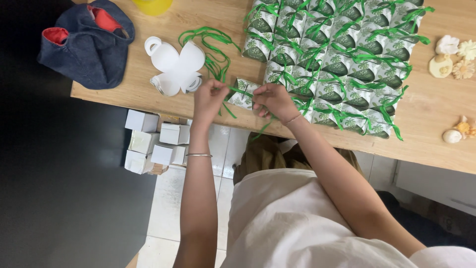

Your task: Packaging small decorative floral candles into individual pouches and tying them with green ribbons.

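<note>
Denim bag (87,47) at table's far left, flat white box blanks (174,67) beside loose green ribbons (210,47), left hand (208,97) pinched on ribbon end, leaf-print gift box (243,94) held at table edge, right hand (272,101) pinched likewise, finished boxes (342,54) ranked at right.

- Bare desk (139,92) lies open between the denim bag (87,42) and the stack of flat white cut-outs (174,68); a hand could pass there.
- The loose green ribbons (210,47) sprawl just beside the cut-outs, closing the gap toward the rows of finished green-leaf boxes (342,59).
- Those boxes fill the desk's middle, ribbon ends trailing over the near edge.
- Right of them, a clear strip of wood (426,106) runs between the boxes and the small cream flower ornaments (452,57) and shell-like pieces (458,131).
- Under the desk, white boxes (153,141) sit stacked on the floor.
</note>
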